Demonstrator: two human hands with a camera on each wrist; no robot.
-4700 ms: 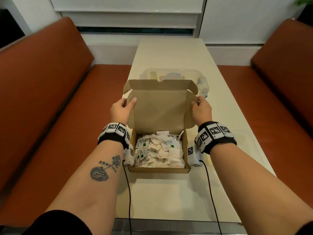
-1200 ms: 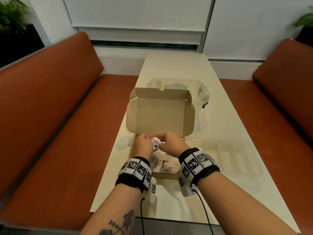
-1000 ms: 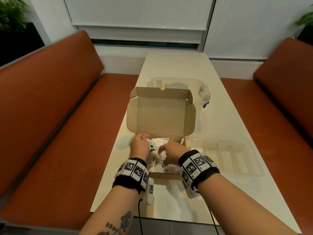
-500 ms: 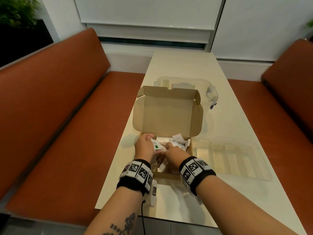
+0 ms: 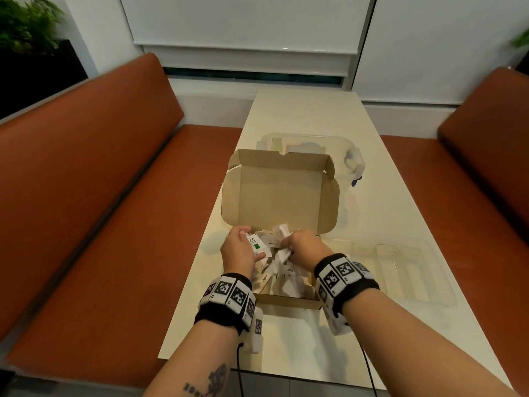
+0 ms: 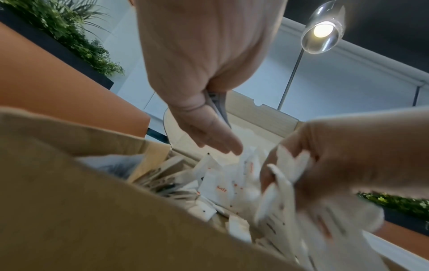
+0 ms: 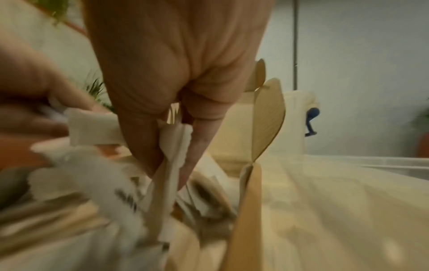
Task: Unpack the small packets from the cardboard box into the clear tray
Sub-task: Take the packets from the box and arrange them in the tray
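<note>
**Both hands in the box, the tray waiting off to the right**

Fingers [image 7: 150, 139] of the right hand [image 5: 305, 247] are curled round a bunch of small white packets [image 7: 173, 152], pinching them between thumb side and fingertips; the wrist view shows several paper edges standing up out of that hold, though it is blurred. The left hand [image 5: 239, 252] holds a green-printed packet [image 5: 255, 244] against its fingers, with the thumb laid over the paper; in its wrist view a thin packet edge shows tucked under the thumb.

Both hands are inside the cardboard box [image 5: 287, 302], which sits near the table's [image 5: 312, 348] front edge, nearer its left side. The box lid [image 5: 279, 193] stands open on the far side. A loose heap of packets [image 5: 286, 277] lies in the box between the wrists.

The clear tray [image 5: 412, 282] lies on the table just beside the box's right wall, towards the right edge, with its long side running left to right and dividers across it. It looks empty, so the unpacking seems barely begun. A lidded clear container [image 5: 309, 143] stands behind the box lid.

The tray lies to the right of both hands, and the right hand is the nearer one. Its bunch probably has to rise over the box's right wall and cross a short way sideways. The left hand would have to reach across the box, and across the other wrist if both go together.
</note>
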